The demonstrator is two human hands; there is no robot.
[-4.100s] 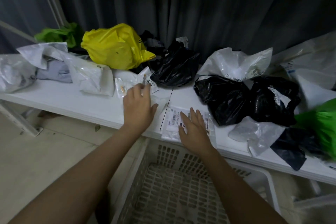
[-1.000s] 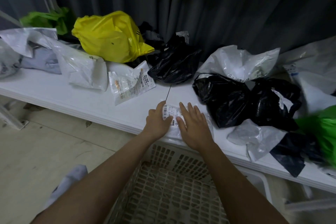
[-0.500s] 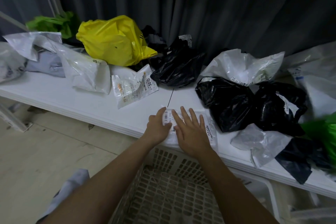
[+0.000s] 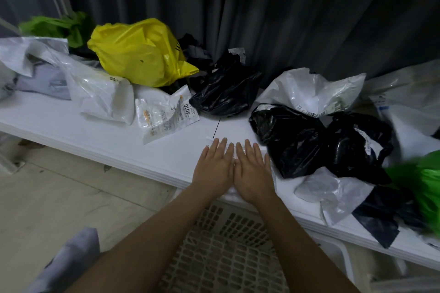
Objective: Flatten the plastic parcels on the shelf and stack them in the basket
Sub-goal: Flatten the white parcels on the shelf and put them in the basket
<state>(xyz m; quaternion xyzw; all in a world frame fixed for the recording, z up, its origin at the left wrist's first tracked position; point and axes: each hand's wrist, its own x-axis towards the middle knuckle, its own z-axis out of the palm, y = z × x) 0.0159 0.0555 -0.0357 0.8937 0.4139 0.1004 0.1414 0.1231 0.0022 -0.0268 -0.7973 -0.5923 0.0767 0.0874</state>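
Two hands, left hand [image 4: 215,165] and right hand [image 4: 252,169], lie flat, fingers straight, gripping nothing, pressing the small white plastic parcel [image 4: 232,191] at the white shelf's [image 4: 95,140] front edge above the white lattice basket [image 4: 228,257]. Advice: sweep palms outward, expelling air evenly.

Yellow, black, white and green plastic against dark grey.

Yellow parcel [image 4: 140,54], glossy black parcels [image 4: 292,140], white shelf [image 4: 71,131], cream lattice basket [image 4: 226,257], grey pleated curtain [image 4: 262,7].

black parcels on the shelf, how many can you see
3, maybe more hidden: one black parcel by the curtain behind the hands, two black parcels side by side right of them.
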